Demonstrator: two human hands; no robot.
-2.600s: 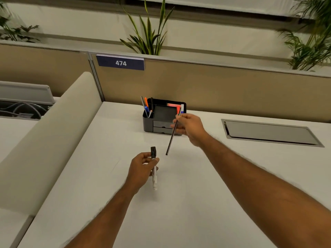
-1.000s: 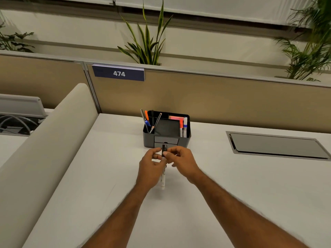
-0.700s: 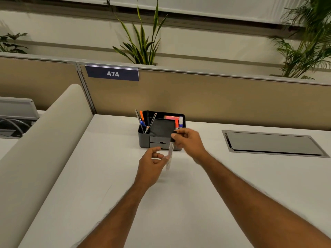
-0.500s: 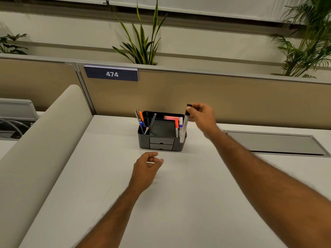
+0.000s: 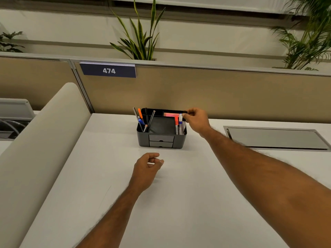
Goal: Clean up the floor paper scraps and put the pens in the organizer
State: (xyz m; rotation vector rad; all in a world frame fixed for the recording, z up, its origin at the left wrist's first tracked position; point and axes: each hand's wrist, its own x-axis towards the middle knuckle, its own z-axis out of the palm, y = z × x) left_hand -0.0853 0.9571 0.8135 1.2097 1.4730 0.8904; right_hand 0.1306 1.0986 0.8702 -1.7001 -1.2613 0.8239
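A dark grey desk organizer (image 5: 161, 140) with two small drawers stands on the white desk (image 5: 179, 203) near the beige partition. Its left compartment holds several pens (image 5: 142, 120). Its right compartment holds markers, next to a pink pad. My right hand (image 5: 196, 120) pinches the black cap of a white marker (image 5: 183, 125) that stands inside that right compartment. My left hand (image 5: 147, 167) hovers over the desk in front of the organizer, fingers curled loosely, holding nothing. No paper scraps or floor are in view.
A beige padded divider (image 5: 41, 149) runs along the desk's left side. A grey cable hatch (image 5: 275, 138) is set into the desk at the right. The partition carries a blue sign reading 474 (image 5: 108, 70), with plants behind it.
My right hand took the white marker from my left hand, carried it up to the organizer and lowered it into the right compartment. My left hand stayed low, now holding nothing.
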